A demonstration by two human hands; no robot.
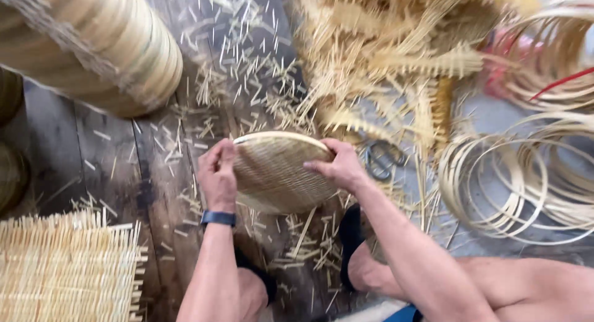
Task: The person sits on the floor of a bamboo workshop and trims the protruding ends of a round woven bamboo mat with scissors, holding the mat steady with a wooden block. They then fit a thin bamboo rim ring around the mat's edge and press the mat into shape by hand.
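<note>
a stack of round bamboo frames (105,46) lies up and left of the left hand (218,173). loose bamboo hoops (526,179) sprawl right of the right hand (339,167). a woven mat (65,269) sits below-left. both hands grasp the round woven bamboo tray (278,173) between them by its rim. scissors (380,160) lie just beside the right hand, among splinters (247,80) littering the wooden floor (93,167).
</note>
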